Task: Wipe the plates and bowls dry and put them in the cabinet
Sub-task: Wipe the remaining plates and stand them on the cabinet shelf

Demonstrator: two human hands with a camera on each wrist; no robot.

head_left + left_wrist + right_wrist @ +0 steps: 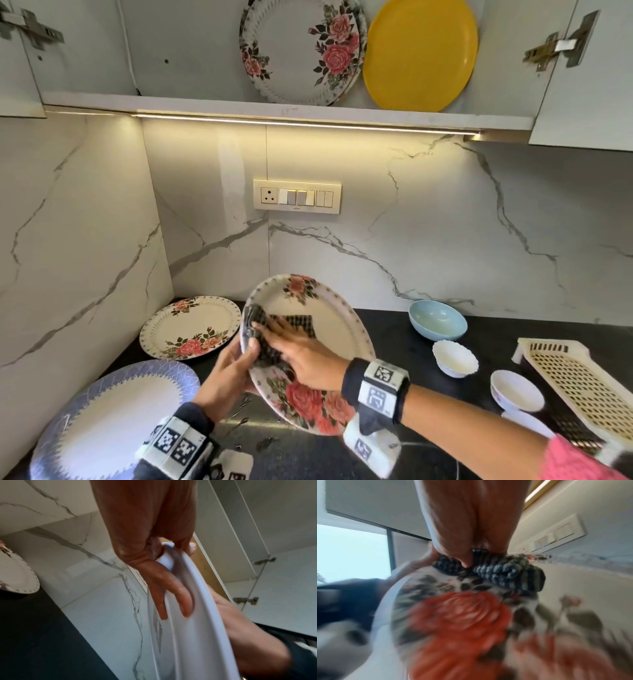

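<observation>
Home kitchen: marble backsplash (445,212), black counter (394,339), open wall cabinet (274,111), switch panel (297,196).

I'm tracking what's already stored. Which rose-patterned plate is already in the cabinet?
The rose plate standing on edge on the cabinet shelf, beside the yellow plate. The others are in hand or flat on the counter.

The right wrist view smears the rose-patterned plate (462,622) into red and green streaks, its lower part cut by the frame; the checked cloth (496,574) is half buried under the right hand (471,520); from the head view the blue-rimmed plate (113,421) runs off the bottom-left corner; the perforated cream tray (579,383) slips behind the pink sleeve (579,462) at the right edge.
</observation>
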